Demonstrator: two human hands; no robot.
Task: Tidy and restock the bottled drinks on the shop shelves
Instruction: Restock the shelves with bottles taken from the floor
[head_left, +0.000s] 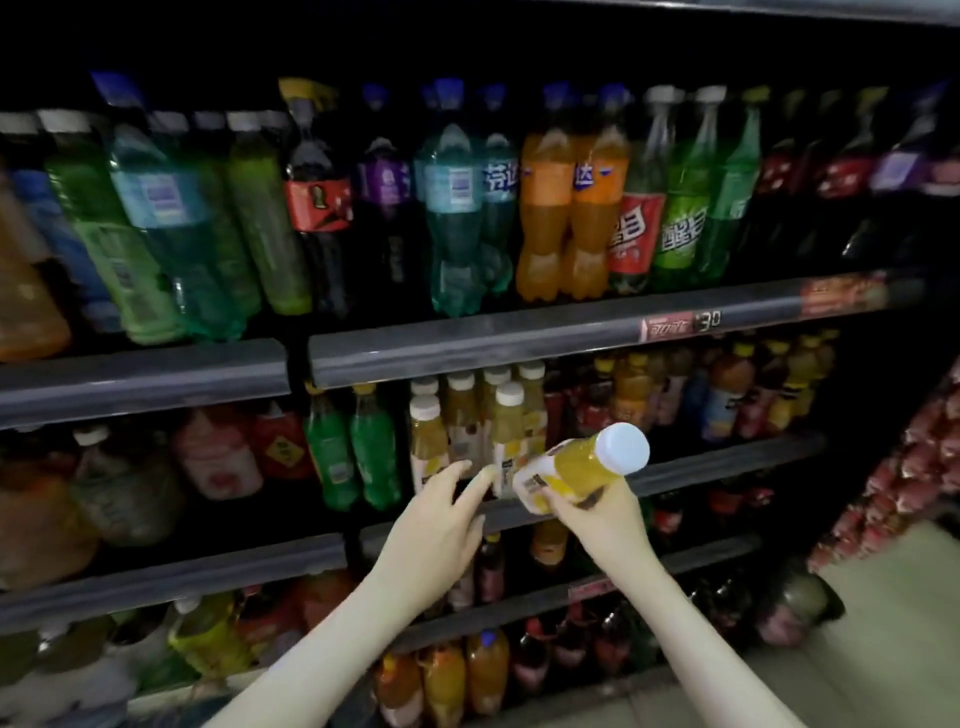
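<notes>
Just in front of the second shelf, the right hand (605, 512) grips a yellow juice bottle (574, 470) from below, fingers and thumb curled round its labelled lower half. The bottle is tipped on a slant, its white cap (622, 448) pointing up and to the right, off the shelf and clear of the other stock. Beside it, the left hand (436, 530) reaches forward with straight, spread fingers (480, 480) and holds nothing; the fingertips lie over the labels of the standing juice bottles (428, 441), though whether they touch cannot be told. Those white-capped bottles stand upright in a cluster on the second shelf, just right of two green soda bottles (371, 449). Above, the shelf rail (519, 348) carries a red price tag (680, 325), and the upper shelf holds orange soda bottles (545, 208) among green, teal and dark ones.
</notes>
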